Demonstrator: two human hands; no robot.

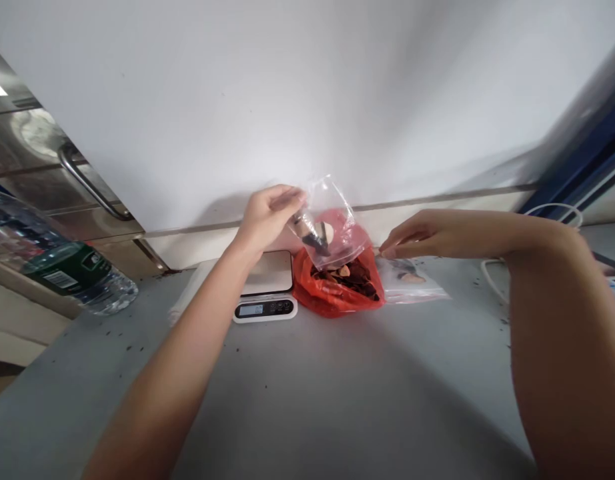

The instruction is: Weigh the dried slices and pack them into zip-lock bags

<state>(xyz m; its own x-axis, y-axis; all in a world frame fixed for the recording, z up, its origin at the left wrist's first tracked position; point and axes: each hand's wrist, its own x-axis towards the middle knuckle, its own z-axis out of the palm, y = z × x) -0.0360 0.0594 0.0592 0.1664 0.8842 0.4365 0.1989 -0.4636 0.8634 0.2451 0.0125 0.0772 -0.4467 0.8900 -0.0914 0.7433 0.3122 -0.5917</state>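
My left hand (277, 210) is closed on the upper left edge of a clear plastic zip bag (332, 193). Inside it are a pale slice and dark pieces, some pressed against the plastic. It hangs tilted over an open red plastic bag (332, 303), which is full of dark dried pieces (357, 277) with a few pale ones. At the red bag's right rim is my right hand (412, 235), its fingers drawn together and pointing left. Whether its fingertips pinch the rim or something small is hidden. Another filled clear bag (412, 283) lies flat beneath that hand.
A white digital scale (265, 310) stands left of the red bag, its display lit. Clear plastic bags (190, 293) lie beside it. A large water bottle (72, 267) is at the left. White cable (492, 283) loops at the right. A white wall (287, 100) rises behind the grey table (307, 413).
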